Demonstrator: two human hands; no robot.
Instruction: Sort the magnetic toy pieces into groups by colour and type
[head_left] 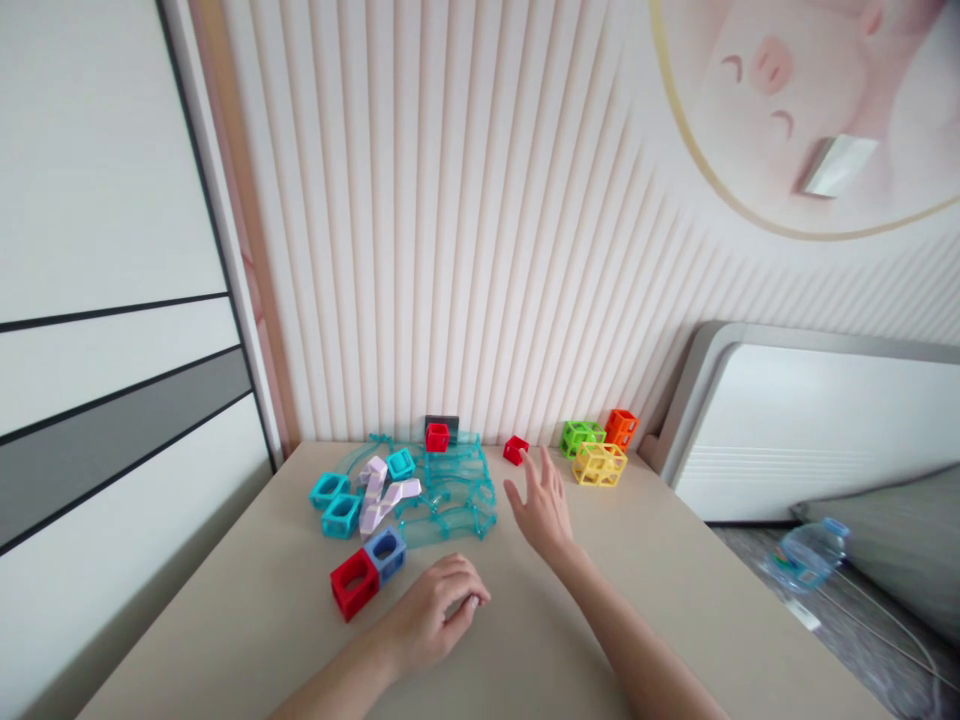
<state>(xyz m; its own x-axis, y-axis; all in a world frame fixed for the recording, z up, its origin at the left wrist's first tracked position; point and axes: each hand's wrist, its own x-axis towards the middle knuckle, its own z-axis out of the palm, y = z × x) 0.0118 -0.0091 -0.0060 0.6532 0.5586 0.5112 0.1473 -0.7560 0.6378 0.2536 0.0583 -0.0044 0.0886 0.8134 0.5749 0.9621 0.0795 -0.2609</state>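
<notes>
Track pieces (454, 505), clear teal, in a heap on the beige worktop (225, 620), with lilac chutes (382, 497) and two teal blocks (337, 503) at its left. Left hand (435, 620): in front of the heap, on the worktop, grip loosely clenched, nothing showing in it, just beside a red block (354, 584) and a blue block (385, 553). Right hand (541, 507): right of the heap, fingers spread, grip released and empty, nearest a small red cube (515, 449). Farther right of the heap: a yellow block (599, 464), a green block (583, 437), an orange block (621, 429).
</notes>
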